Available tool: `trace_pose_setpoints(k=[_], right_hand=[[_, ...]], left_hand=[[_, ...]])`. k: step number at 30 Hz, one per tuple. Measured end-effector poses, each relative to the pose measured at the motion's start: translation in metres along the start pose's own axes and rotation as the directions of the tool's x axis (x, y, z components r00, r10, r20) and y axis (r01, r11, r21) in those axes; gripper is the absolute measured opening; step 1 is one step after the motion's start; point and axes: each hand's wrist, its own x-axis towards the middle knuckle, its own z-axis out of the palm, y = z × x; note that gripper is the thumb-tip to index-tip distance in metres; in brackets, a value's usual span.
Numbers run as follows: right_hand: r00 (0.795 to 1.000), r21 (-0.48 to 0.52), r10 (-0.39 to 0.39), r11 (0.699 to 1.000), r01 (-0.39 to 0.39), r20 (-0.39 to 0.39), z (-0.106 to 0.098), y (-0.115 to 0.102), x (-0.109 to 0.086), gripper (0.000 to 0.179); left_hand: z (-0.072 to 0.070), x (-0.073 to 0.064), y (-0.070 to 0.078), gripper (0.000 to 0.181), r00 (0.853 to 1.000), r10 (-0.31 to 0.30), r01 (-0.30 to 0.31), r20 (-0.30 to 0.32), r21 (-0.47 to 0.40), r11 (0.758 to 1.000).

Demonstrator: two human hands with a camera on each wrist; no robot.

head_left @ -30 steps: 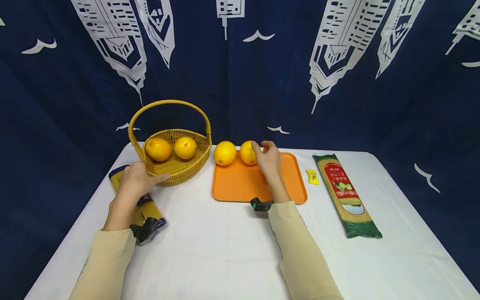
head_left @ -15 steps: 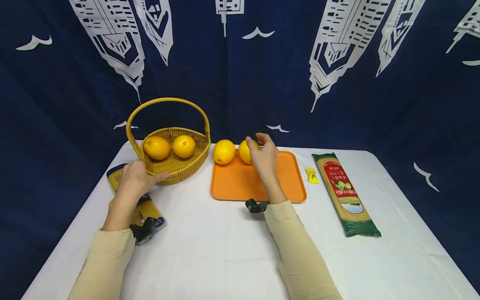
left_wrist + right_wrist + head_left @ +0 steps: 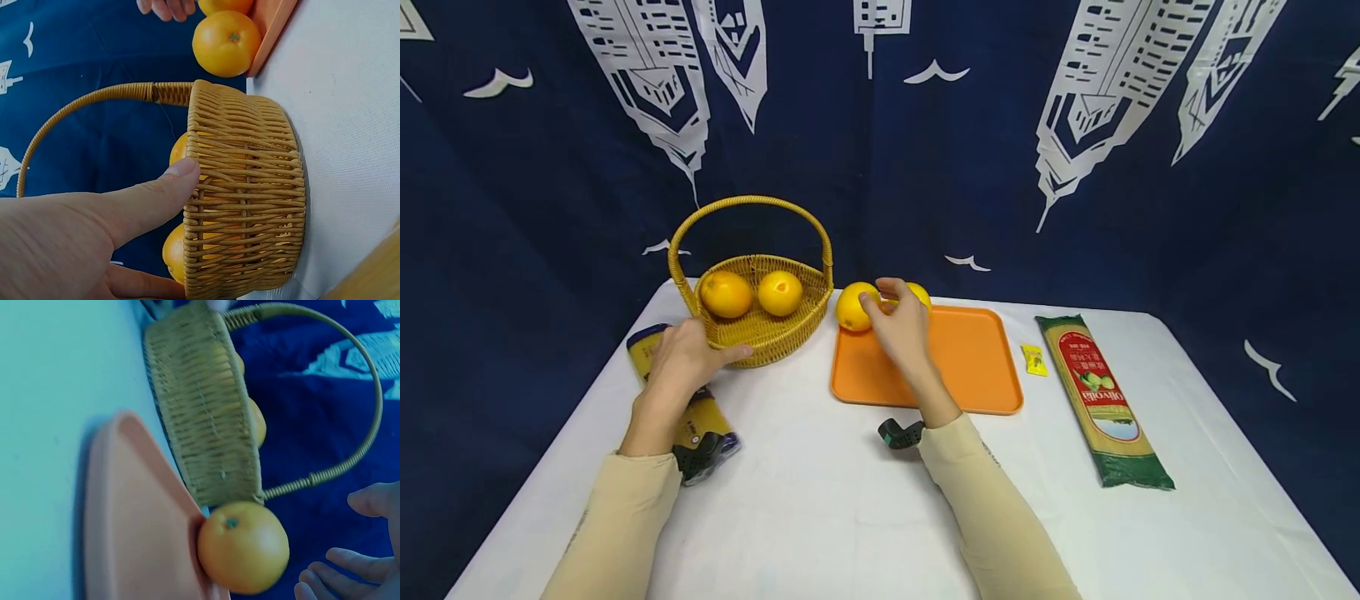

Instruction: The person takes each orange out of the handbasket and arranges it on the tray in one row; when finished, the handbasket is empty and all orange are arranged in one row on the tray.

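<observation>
My left hand holds the near left rim of the wicker basket, its thumb lying straight against the rim. Two oranges sit inside that basket. To its right, the left orange rests at the back left corner of an orange tray. A second orange beside it is partly hidden behind my right hand. In the right wrist view, that hand's fingers are spread and apart from the orange at the tray's edge.
Under my left forearm lies a yellow and blue package. Right of the tray are a small yellow packet and a long green and tan pasta bag. A dark blue printed curtain hangs behind the white table.
My right hand has moved left, from the right orange on the tray toward the left one. My left hand stays at the basket's rim. The head view has shifted slightly.
</observation>
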Motion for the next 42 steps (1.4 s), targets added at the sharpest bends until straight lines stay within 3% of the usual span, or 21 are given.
trace_pose_setpoints(k=[4,10,19,22,27,33,42], right_hand=[[0.998,0.004,0.001,1.000,-0.001,0.057,0.008,-0.003,-0.005,0.045],[0.991,0.013,-0.060,0.998,0.058,0.121,0.023,-0.013,-0.004,0.046],[0.951,-0.015,-0.149,0.987,0.159,0.272,0.057,-0.030,0.010,0.054],[0.936,-0.034,-0.144,0.986,0.164,0.320,0.067,-0.034,0.016,0.056],[0.919,-0.149,-0.128,0.969,0.195,0.372,0.082,-0.041,0.027,0.061],[0.916,-0.249,-0.075,0.951,0.185,0.395,0.096,-0.043,0.036,0.064],[0.917,-0.360,-0.055,0.909,0.210,0.395,0.118,-0.044,0.044,0.078]], left_hand=[[0.002,0.002,0.001,0.055,1.000,0.008,-0.008,0.000,0.002,1.000],[0.000,0.003,0.003,0.055,1.000,0.027,-0.027,-0.012,-0.011,1.000],[-0.002,0.002,0.001,0.054,0.999,0.037,-0.038,-0.030,-0.009,0.999],[-0.002,0.001,0.000,0.054,0.999,0.036,-0.036,-0.030,-0.009,0.999],[-0.001,0.000,-0.001,0.055,0.999,0.022,-0.023,-0.023,-0.016,1.000],[0.002,0.000,-0.002,0.053,1.000,0.025,-0.026,-0.018,-0.018,1.000],[0.002,0.001,-0.004,0.053,0.998,0.050,-0.051,-0.047,-0.020,0.998]])
